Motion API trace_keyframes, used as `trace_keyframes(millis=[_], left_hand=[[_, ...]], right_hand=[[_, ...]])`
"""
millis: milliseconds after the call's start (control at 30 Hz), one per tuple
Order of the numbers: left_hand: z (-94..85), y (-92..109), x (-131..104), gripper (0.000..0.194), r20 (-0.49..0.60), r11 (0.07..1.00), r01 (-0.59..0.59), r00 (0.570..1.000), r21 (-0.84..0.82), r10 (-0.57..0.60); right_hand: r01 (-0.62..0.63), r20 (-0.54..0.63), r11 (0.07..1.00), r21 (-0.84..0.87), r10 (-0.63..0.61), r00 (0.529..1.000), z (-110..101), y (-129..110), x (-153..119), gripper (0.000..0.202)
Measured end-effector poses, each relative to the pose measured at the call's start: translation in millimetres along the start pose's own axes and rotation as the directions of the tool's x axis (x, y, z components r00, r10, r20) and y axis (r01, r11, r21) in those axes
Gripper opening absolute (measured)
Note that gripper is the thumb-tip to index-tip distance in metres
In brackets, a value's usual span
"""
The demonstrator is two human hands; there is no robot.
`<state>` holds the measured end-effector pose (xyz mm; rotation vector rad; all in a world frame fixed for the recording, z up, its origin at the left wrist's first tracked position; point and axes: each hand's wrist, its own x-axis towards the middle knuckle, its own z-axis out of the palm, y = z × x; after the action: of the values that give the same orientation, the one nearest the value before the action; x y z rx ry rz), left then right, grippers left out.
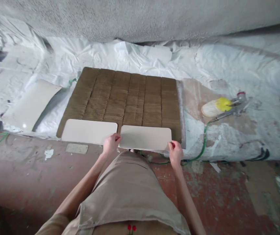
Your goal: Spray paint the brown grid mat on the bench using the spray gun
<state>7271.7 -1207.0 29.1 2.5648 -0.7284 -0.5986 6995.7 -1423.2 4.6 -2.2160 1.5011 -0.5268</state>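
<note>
Two pale rounded panels lie side by side along the near edge of a brown ribbed pad (120,94). Fingers of my left hand (111,143) are pinched at the lower left corner of the right panel (145,137), and the hand overlaps the lower right corner of the left panel (88,131). My right hand (175,151) pinches the right panel's lower right corner, its fingers closed on the edge. A narrow gap separates the two panels.
A spray gun (238,106) with a white and yellow cup (214,107) lies at the right, its green hose (205,140) running to the near edge. A curved pale sheet (32,104) rests at the left on plastic sheeting (101,54).
</note>
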Motion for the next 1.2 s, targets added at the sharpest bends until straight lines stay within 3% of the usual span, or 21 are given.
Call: trace_keyframes(millis=[233,500,1200], left_hand=[[-2.8,5.8,1.8,0.015,0.021,0.998,0.008,1.0,0.055,-0.009],[4.1,8.2,3.9,0.016,0.045,0.999,-0.041,0.998,0.005,0.041],[15.5,39.2,9.3,0.017,0.105,0.992,-0.114,0.989,0.06,0.107]], right_hand=[[-0.013,0.003,1.0,0.006,0.013,1.0,-2.5,-3.7,0.3,0.045],[-0.056,0.006,0.998,-0.003,0.056,0.998,-9.1,2.6,2.7,0.044],[-0.11,-0.075,0.987,-0.119,0.102,0.992,-22.8,13.6,16.0,0.032]])
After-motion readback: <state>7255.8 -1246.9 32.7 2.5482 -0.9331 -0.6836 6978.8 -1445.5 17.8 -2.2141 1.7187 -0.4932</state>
